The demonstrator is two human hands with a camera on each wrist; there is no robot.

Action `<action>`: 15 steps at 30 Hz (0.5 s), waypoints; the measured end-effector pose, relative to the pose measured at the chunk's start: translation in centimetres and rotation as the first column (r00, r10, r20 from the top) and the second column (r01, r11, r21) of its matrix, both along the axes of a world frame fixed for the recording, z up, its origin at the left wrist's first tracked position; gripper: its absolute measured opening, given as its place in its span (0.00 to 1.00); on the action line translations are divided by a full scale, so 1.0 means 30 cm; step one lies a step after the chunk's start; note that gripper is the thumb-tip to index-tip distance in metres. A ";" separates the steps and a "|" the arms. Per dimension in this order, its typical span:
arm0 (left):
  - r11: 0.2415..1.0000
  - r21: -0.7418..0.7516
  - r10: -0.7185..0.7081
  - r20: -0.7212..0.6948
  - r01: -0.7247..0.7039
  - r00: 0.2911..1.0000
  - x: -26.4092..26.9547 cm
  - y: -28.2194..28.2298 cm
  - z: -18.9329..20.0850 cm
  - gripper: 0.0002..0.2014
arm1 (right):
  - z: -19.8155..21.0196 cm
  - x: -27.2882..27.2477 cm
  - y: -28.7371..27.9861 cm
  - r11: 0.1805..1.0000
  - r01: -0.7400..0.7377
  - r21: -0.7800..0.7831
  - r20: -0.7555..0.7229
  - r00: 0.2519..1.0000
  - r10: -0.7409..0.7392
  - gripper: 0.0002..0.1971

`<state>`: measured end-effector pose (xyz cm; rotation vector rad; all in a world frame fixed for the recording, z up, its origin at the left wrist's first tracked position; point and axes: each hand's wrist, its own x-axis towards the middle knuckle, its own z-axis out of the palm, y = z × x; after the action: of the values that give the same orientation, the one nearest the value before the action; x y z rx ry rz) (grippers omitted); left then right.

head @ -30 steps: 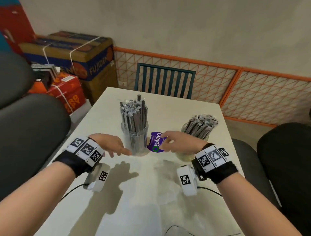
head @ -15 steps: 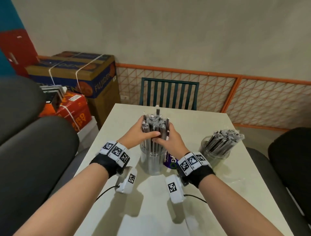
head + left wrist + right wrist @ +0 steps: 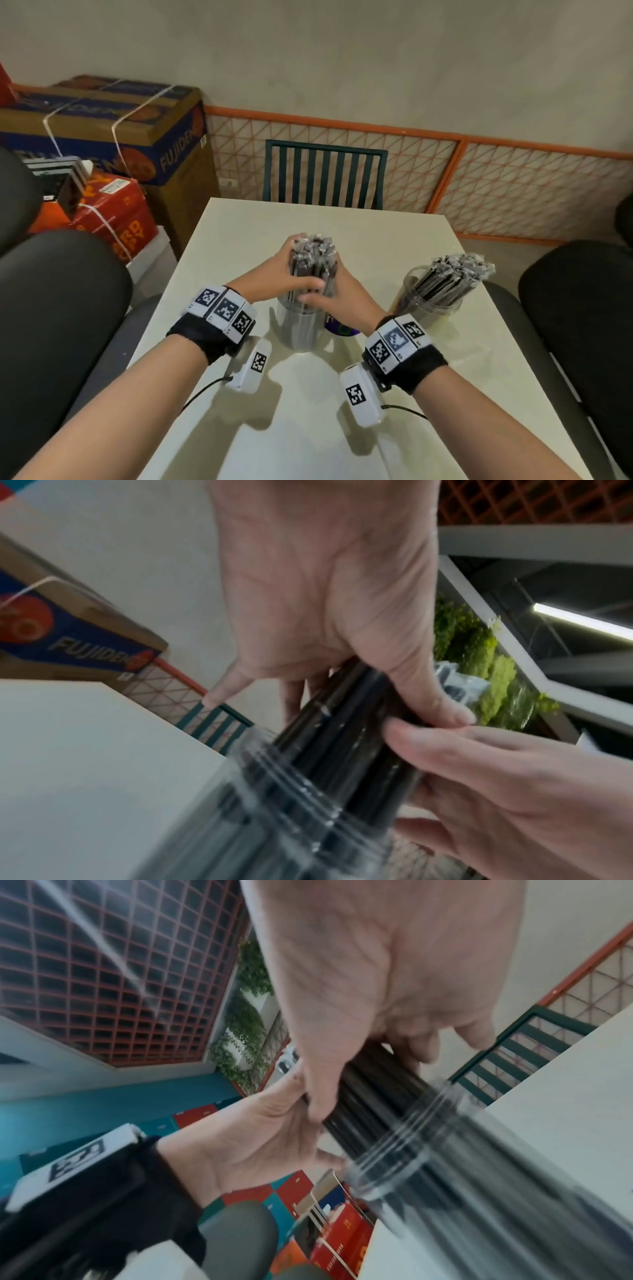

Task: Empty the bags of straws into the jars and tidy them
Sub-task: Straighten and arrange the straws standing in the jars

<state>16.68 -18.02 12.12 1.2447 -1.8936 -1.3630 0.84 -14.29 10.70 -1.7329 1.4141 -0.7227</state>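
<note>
both hands are wrapped around the bundle of straws (image 3: pixel 313 263) standing in the near jar (image 3: pixel 301 325) at the middle of the table (image 3: pixel 308 428): the left hand (image 3: pixel 274 277) cups it from the left, the right hand (image 3: pixel 346 296) from the right, thumbs meeting at the front. to do this well, i would squeeze evenly from both sides and tap the tops level, pressing straight down so the light jar does not tip. the far jar (image 3: pixel 428 305) sits well apart to the right, its straws leaning and likely needing the same.
</note>
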 end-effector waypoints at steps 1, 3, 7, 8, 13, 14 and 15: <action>0.999 -0.027 0.045 -0.027 -0.046 0.999 -0.010 0.001 0.010 0.42 | 0.018 0.005 -0.001 0.998 0.035 -0.051 0.025 0.999 -0.033 0.33; 0.986 -0.091 0.128 -0.088 -0.136 0.988 -0.010 0.004 0.038 0.39 | 0.060 -0.002 -0.013 0.991 0.050 -0.123 0.041 0.998 -0.045 0.26; 0.997 -0.041 0.070 -0.018 -0.070 0.997 0.038 0.022 0.055 0.58 | 0.057 -0.045 -0.032 0.999 -0.012 -0.038 -0.081 0.997 0.009 0.44; 0.999 -0.004 0.050 0.039 -0.049 0.998 0.057 0.026 0.043 0.62 | 0.049 -0.059 -0.027 1.000 -0.020 0.011 -0.112 0.994 0.021 0.50; 0.997 0.074 0.029 0.087 -0.036 0.996 0.093 0.037 -0.021 0.63 | 0.009 -0.050 0.023 0.996 0.029 0.083 -0.142 0.990 -0.017 0.60; 0.997 0.062 0.036 0.078 -0.041 0.996 0.077 0.040 -0.025 0.58 | 0.003 -0.030 0.022 0.996 0.044 0.082 -0.127 0.991 -0.033 0.59; 0.998 0.042 0.039 0.065 -0.042 0.997 0.057 0.043 -0.025 0.53 | -0.005 -0.010 0.019 0.996 0.054 0.078 -0.121 0.992 -0.044 0.58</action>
<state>18.37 -16.72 11.37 1.3555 -1.8802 -1.3657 0.54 -13.72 10.56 -1.7075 1.5505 -0.5883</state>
